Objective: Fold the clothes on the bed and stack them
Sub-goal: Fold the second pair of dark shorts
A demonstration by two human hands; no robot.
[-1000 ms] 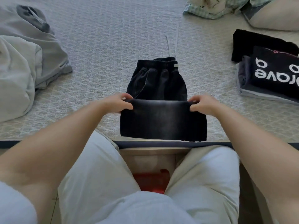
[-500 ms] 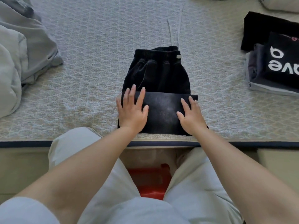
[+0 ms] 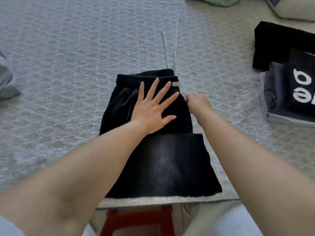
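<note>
Both hands have moved up from the folded lower flap toward the waistband. Nearest, the black shorts (image 3: 158, 150) lie on the bed (image 3: 68, 82) at its edge, the lower part folded up. On the upper half, the left hand (image 3: 153, 108) presses flat, fingers spread. The right hand (image 3: 197, 102) sits curled at the shorts' right edge; its grip is unclear. Two drawstrings (image 3: 170, 48) trail beyond the waistband, and a folded stack (image 3: 286, 74) lies far right.
</note>
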